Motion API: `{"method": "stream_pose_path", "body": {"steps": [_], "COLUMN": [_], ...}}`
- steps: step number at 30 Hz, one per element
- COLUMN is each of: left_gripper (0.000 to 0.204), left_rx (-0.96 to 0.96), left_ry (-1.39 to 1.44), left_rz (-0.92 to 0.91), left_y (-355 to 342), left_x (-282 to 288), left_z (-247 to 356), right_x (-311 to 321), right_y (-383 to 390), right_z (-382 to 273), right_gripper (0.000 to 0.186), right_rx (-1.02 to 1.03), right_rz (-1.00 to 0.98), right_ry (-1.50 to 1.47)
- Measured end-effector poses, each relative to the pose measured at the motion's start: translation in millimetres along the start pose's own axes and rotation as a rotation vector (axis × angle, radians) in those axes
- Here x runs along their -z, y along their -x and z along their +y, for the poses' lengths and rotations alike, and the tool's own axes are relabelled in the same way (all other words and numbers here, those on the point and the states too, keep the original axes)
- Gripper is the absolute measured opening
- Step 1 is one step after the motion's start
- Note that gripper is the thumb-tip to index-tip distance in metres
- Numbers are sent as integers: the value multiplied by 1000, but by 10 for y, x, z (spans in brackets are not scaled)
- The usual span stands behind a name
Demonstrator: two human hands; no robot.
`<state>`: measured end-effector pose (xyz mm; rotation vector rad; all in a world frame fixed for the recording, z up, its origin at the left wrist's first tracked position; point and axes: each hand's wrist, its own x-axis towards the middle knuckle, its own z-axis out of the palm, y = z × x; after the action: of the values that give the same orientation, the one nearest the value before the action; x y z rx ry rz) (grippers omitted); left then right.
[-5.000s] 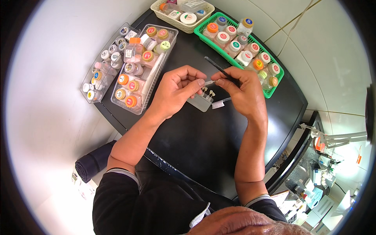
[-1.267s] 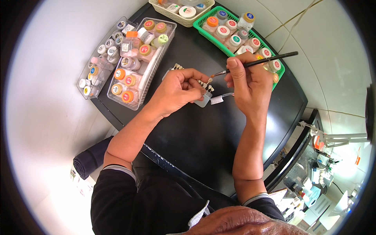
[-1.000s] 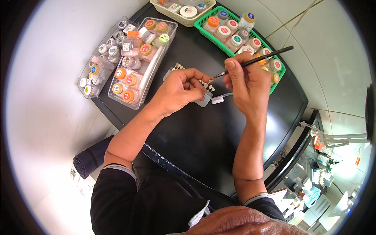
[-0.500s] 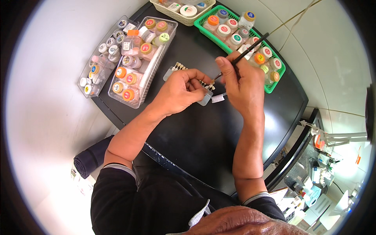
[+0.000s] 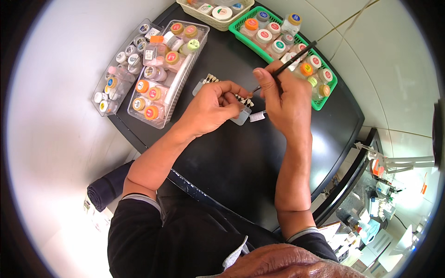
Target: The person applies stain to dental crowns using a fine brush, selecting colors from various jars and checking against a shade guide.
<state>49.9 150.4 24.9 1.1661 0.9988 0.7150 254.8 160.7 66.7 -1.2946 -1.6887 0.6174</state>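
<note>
Around the hands, the black counter (image 5: pixel 222 176) is hemmed in by containers along its far side. A white-bristled toothbrush (image 5: pixel 257 117) lies just beside a grey plate (image 5: pixel 241 121), its handle running out of sight behind the right hand (image 5: pixel 285 97). The left hand (image 5: pixel 211 109) covers the middle of that plate, leaving both ends and rows of small tooth-shaped tabs (image 5: pixel 248 103) showing. The right hand also blocks part of the green basket's near side.

The green basket (image 5: pixel 250 44) is packed with jars under white, orange, grey and gold lids; whether the blue-labelled one at its far edge sits inside cannot be told. The cream basket (image 5: pixel 204 19), cut off by the frame, holds a wide white-lidded jar among others. On the left, a clear basket (image 5: pixel 180 83) carries jars with orange and gold lids and a long white strip, while a narrower clear tray (image 5: pixel 123 98) next to it is crowded with small pots.

The right grip holds a slim black paintbrush (image 5: pixel 296 58), its tip down by the left fingertips, near the tabs. The left grip is narrow, fingers curled; what it pinches cannot be told.

A rolled dark cloth (image 5: pixel 109 187) lies lower left.
</note>
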Motion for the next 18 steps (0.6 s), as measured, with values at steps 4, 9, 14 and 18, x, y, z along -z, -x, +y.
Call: {"method": "stream_pose_path", "body": {"steps": [4,9,14,18], "left_gripper": [34,34,33,34], "left_rx": [33,26,93,90], "left_ry": [71,80,140,148], "left_rz": [6,-29,25,1], "left_y": [5,9,39,9], "left_x": [6,19,24,55], "left_z": [-2,39,107,60], "right_x": [18,30,20,24], "right_y": [-8,-14,-2,6], "right_z": [-86,-30,-10,-39], "right_gripper": [27,27,26,26], "right_rx": [17,-18,-34,-16], "right_rz": [-17,17,-19,12], "right_ry": [-36,-63,-48,-195]}}
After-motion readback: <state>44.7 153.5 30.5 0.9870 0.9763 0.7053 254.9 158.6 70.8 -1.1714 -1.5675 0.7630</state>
